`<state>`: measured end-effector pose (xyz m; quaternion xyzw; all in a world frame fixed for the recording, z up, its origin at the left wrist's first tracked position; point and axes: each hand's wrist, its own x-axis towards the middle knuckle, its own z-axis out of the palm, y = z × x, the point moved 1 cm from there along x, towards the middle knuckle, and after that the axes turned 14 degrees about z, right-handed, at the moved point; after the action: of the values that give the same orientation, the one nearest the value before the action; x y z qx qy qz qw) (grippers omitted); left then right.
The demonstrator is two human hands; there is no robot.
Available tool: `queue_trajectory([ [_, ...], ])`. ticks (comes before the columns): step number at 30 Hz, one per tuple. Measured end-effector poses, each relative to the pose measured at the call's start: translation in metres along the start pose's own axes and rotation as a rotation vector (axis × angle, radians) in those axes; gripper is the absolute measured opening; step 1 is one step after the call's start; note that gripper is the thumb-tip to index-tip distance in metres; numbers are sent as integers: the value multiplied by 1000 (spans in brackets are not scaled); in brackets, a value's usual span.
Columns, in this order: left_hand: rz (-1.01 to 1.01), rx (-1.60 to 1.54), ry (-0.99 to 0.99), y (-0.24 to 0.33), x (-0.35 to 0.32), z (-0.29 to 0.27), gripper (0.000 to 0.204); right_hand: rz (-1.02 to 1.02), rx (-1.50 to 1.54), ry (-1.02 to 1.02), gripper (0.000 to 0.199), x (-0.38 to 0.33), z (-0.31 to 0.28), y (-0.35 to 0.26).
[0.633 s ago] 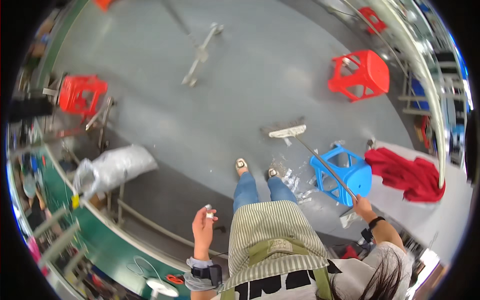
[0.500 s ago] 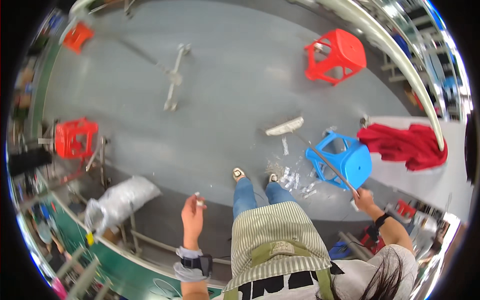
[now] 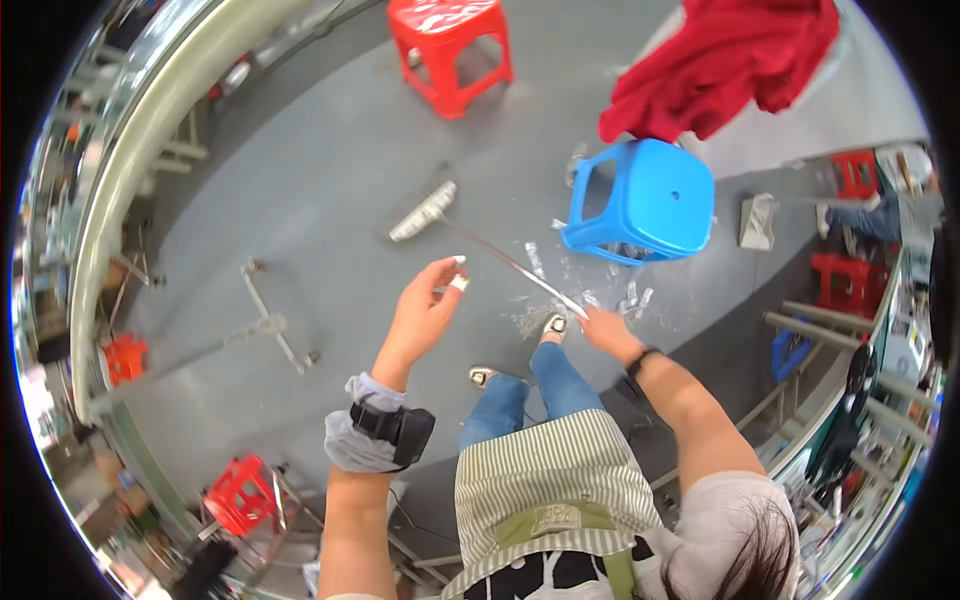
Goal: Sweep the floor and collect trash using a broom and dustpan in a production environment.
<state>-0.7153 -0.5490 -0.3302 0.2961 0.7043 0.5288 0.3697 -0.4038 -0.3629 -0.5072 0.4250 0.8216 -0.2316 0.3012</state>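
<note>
Right hand closed around broom handle; broom head rests on grey floor, far left of blue stool. Left hand raised, loosely curled, holding nothing visible. Clear scraps lie scattered beside the stool: sweeping judged early, most litter ungathered.

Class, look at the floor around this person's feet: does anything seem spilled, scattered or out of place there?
Yes. Clear, shiny scraps lie scattered over the grey floor beside the blue stool and near the person's feet. The right hand holds the handle of a broom whose head rests on the floor. A red cloth lies crumpled behind the stool.
</note>
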Motion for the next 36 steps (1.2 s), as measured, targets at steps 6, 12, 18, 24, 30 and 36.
queue_trajectory([
  [6,61,77,-327,-47,107,84,40,327,301,-132,29,-233,-26,105],
  [12,-220,-64,-350,-91,204,198,48,721,670,-259,27,-411,-60,88],
  [18,-203,42,-69,-216,276,260,56,1176,1503,-384,28,-430,-26,54],
  [24,-333,-467,-28,-212,293,282,58,1213,1329,41,30,-459,-4,35],
  [30,-218,-606,88,-147,227,184,57,759,1167,455,50,-284,-73,149],
  [36,-229,-470,74,-157,169,6,43,969,1352,371,39,-38,-112,241],
])
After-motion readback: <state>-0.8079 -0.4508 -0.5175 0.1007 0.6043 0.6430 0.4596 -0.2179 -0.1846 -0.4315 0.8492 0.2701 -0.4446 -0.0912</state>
